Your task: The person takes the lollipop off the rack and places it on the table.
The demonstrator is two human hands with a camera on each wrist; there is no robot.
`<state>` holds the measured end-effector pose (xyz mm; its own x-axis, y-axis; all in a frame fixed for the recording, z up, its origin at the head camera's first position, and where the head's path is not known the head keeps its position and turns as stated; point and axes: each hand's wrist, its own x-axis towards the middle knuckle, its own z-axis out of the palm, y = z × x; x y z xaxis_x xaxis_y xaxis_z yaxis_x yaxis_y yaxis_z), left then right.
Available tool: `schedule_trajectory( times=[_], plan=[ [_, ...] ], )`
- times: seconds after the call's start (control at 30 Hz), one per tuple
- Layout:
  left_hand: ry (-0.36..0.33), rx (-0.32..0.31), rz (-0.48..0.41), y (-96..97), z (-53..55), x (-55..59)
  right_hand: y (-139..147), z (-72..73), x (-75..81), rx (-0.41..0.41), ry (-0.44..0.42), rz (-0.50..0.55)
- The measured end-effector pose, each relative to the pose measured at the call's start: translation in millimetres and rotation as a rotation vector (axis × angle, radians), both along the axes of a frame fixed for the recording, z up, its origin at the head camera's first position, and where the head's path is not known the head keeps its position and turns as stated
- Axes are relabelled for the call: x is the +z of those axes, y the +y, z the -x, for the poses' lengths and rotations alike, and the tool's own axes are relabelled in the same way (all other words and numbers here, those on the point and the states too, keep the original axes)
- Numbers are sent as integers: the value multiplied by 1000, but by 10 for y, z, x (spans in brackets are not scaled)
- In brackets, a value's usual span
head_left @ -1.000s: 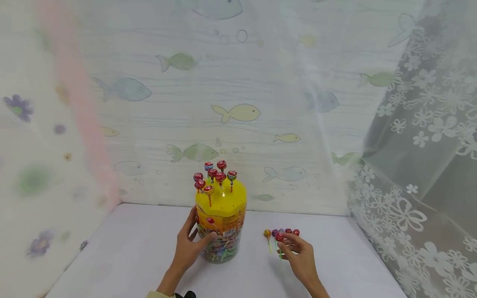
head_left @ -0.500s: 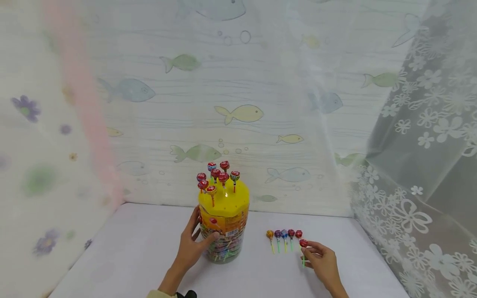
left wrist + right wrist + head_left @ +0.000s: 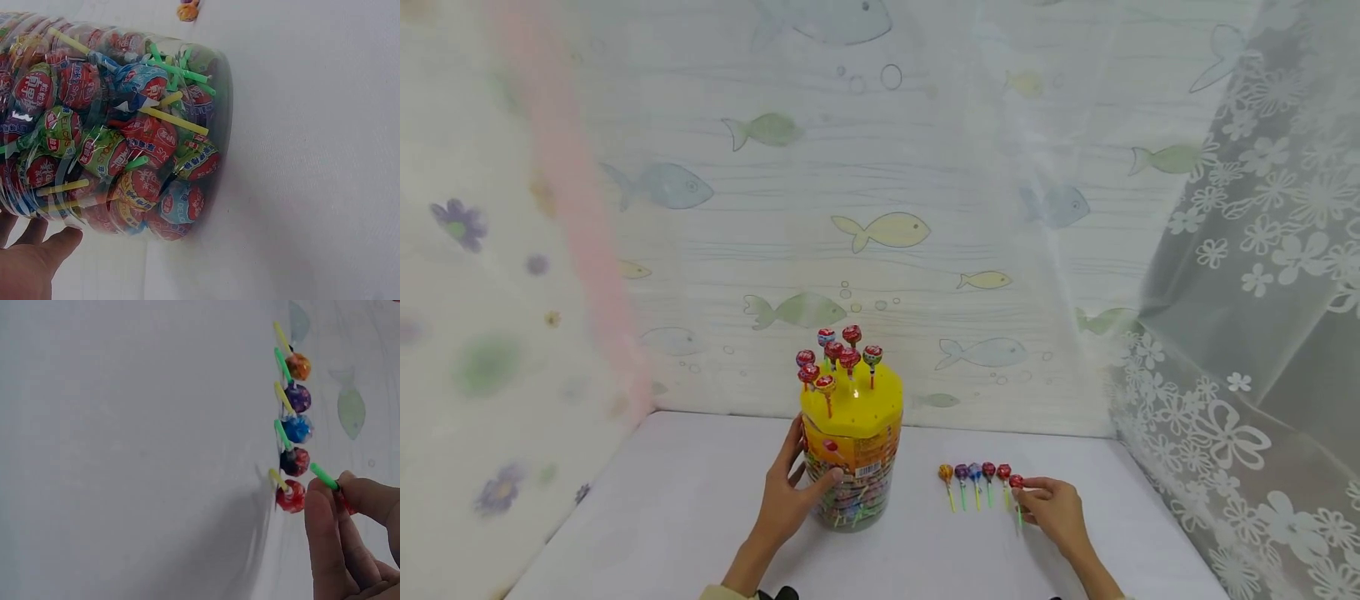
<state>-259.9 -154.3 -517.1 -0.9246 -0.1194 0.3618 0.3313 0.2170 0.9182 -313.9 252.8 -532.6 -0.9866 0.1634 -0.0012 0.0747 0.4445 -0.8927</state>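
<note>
Held red lollipop (image 3: 1017, 481) now beside row's (image 3: 975, 472) right end, table edge (image 3: 1160, 510) well apart

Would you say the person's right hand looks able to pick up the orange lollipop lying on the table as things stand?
Probably not yet: the right hand's grip is taken by a red lollipop with a green stick. Otherwise the way looks free, with nothing covering the orange lollipop.

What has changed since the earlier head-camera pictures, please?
The right hand has carried its red lollipop rightward, from in front of the row of five lollipops to beside its right end. The left hand still grips the candy jar; the row stayed put.
</note>
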Motion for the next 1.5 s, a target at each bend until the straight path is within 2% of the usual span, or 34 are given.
schedule_trajectory(
  times=[0.27,0.53,0.8,1.07,1.3,1.4,1.5],
  plan=[
    [-5,-7,-7,-7,4,-23,80,175,-8,-10,20,-21],
    [-1,-2,-19,-9,0,-20,113,315,-22,-6,-8,-82],
    [-9,12,-11,-1,17,-45,121,390,-98,-3,-17,-130],
    [-30,9,-19,5,8,-34,133,324,-36,26,-80,-153],
    [-12,10,-15,9,-3,-5,122,224,74,84,-215,-219],
    [-8,7,-13,5,4,-10,94,132,181,120,-204,-245],
    [-12,8,-23,-1,10,-18,12,35,336,171,-141,-239]
  ],
)
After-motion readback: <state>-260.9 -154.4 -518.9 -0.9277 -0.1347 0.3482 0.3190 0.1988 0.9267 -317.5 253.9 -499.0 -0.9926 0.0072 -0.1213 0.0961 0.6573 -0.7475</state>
